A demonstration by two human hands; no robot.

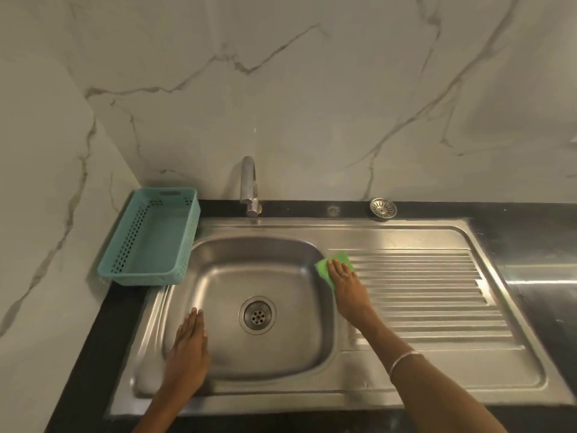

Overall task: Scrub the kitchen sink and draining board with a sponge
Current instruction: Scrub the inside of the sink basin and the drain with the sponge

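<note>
Pressing: a green sponge is pressed flat against the steel by the right hand, at the near-left corner of the draining board, just beside the right rim of the sink bowl.
Right-hand grip: the fingers are laid out flat over the sponge and the palm bears down on it; it is pinned under the hand rather than enclosed, and its far and left edges show beyond the fingertips.
Left-hand grip: the left hand is held open with fingers straight and together; nothing is held, and it is laid on the near-left rim of the bowl, fingertips pointing away from the person.
Sink: a stainless-steel unit is set into a black counter, with the bowl on the left and the ribbed draining board on the right.
Drain: a round perforated drain is seen in the middle of the bowl floor, well apart from both hands.
Tap: a chrome tap is mounted behind the bowl, its spout curved toward the basin.
Basket: a teal perforated plastic basket is placed on the counter left of the bowl, its near-right corner overlapping the steel rim.
Strainer: a loose metal sink strainer is left on the black counter behind the draining board.
Wrist: a thin pale bangle is worn on the right forearm.
Wall: white marble-patterned panels are seen behind and to the left.
</note>
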